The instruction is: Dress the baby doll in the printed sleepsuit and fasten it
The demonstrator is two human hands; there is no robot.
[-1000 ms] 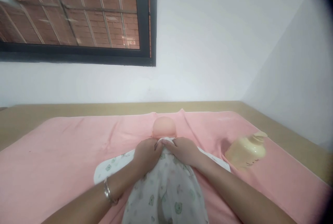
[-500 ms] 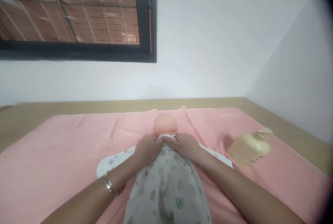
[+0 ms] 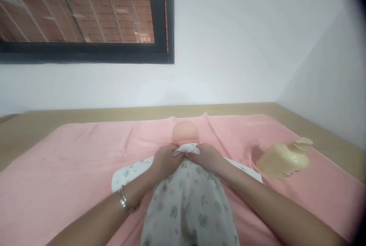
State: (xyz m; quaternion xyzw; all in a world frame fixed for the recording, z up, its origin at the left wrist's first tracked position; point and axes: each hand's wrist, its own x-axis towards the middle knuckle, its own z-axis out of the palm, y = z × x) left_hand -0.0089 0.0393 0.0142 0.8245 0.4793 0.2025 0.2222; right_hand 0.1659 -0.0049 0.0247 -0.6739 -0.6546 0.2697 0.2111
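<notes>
Only unreadable marks (image 3: pixel 291 173) on yellow container (image 3: pixel 281 160)

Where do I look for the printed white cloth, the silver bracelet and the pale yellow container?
Printed white cloth (image 3: pixel 191 200): head view, its broad front below the hands (image 3: pixel 168 159) (image 3: pixel 210 157).
Silver bracelet (image 3: pixel 122 198): head view, its shiny band.
Pale yellow container (image 3: pixel 281 161): head view, its rounded body.

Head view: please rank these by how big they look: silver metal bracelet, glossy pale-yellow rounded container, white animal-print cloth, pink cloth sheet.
1. Pink cloth sheet
2. White animal-print cloth
3. Pale-yellow container
4. Silver bracelet

No two look alike in size.
</notes>
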